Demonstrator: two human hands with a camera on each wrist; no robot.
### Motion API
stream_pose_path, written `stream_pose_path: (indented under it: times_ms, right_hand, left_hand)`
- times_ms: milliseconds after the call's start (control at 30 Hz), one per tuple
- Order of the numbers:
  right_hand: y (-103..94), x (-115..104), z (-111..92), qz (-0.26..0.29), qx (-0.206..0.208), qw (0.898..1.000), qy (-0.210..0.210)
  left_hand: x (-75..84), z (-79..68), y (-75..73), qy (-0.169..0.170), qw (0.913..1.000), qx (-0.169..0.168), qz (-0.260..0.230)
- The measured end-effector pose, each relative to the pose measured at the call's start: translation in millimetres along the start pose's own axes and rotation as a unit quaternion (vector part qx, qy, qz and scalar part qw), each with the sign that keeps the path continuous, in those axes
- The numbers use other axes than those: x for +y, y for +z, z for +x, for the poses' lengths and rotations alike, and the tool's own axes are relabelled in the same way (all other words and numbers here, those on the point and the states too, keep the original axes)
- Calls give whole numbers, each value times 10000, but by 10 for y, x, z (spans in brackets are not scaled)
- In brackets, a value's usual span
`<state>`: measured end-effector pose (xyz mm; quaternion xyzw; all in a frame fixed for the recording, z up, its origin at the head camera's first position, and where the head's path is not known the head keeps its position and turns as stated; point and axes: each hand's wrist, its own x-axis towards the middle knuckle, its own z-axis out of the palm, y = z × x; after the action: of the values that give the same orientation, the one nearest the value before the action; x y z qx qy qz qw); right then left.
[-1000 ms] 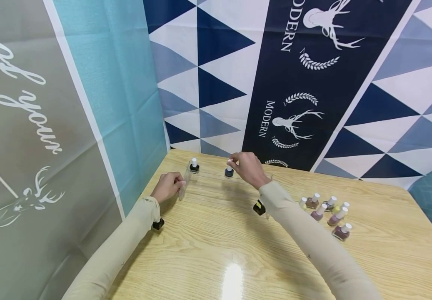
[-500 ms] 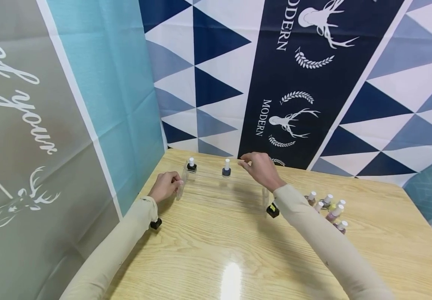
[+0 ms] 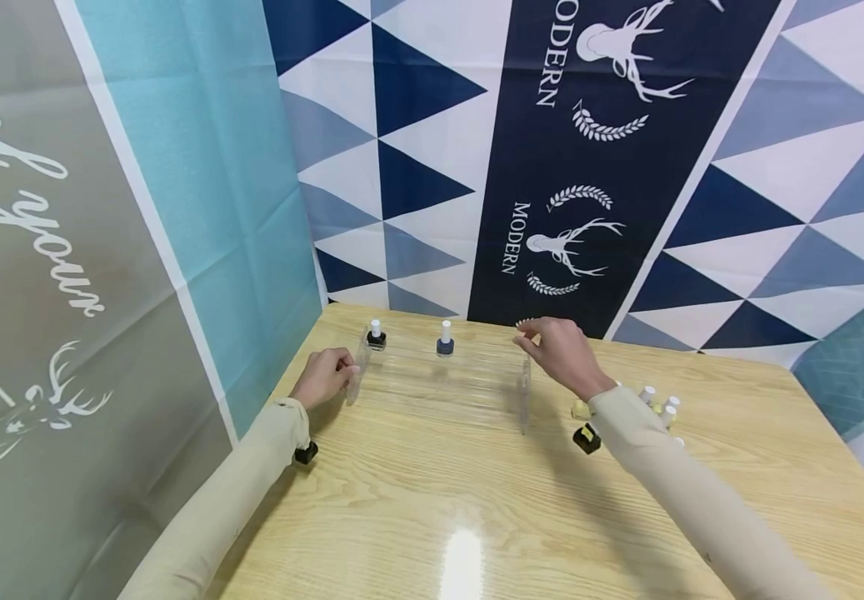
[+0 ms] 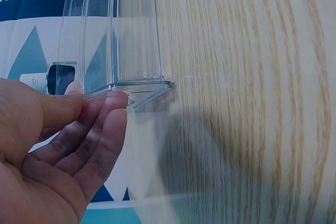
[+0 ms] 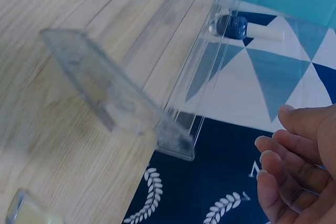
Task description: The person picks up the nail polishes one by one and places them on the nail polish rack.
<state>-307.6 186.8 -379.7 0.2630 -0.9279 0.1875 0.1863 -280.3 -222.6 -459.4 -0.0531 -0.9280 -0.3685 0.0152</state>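
A clear acrylic tiered rack (image 3: 526, 398) stands near the back of the wooden table. On its top tier sit a black nail polish bottle (image 3: 377, 340) at the left end and a navy nail polish bottle (image 3: 444, 346) farther right, both white-capped and upright. My left hand (image 3: 324, 377) pinches the rack's left end panel (image 4: 142, 88) between thumb and fingers. Past the rack's right end, my right hand (image 3: 562, 354) hovers with loosely bent fingers and holds nothing. In the right wrist view, the navy bottle's white cap points towards that hand.
Several white-capped nail polish bottles (image 3: 647, 396) cluster on the table to the right, partly covered by my right sleeve. A pale yellow bottle (image 5: 32, 211) is nearest the rack. Patterned cloth (image 3: 432, 167) hangs close behind the table, and grey and teal cloth (image 3: 229, 208) at left.
My right hand has let go of the navy bottle's cap, leaving it upright on the top tier, and moved right. My left hand keeps its hold on the rack.
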Motion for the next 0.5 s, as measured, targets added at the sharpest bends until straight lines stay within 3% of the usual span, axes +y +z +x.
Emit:
stream_pose_path:
  times_ms: [500]
  right_hand:
    - [-258,216,-409,-222,-259,9993,180]
  left_hand:
    - [-42,0,-5,67,9999,-53,-60]
